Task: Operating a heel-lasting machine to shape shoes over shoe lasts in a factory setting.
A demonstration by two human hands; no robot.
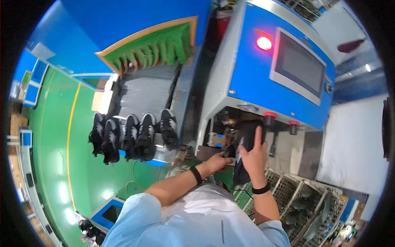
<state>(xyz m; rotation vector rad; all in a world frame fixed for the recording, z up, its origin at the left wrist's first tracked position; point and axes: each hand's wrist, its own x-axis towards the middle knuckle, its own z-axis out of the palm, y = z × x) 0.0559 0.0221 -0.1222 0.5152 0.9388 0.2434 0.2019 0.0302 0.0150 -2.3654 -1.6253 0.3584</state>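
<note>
A black sneaker [248,138] with a pale patch on its side stands on end under the front of a blue and white machine [251,78]. My right hand [256,158] grips it from the right, with forefinger stretched along it and thumb spread to the left. To its left, my left hand [216,163] is closed, its fingertips against a dark part at the sneaker's edge. What lies under those fingertips is partly hidden. The sneaker's upper end goes into shadow below the machine, next to a red-topped knob [270,118].
Several black and white sneakers [147,133] line the near end of a grey conveyor [144,88], below a green fringed curtain [156,47]. A red lamp [264,43] glows beside the machine's screen [299,66]. Wire racks [294,197] with shoe-shaped forms stand at lower right.
</note>
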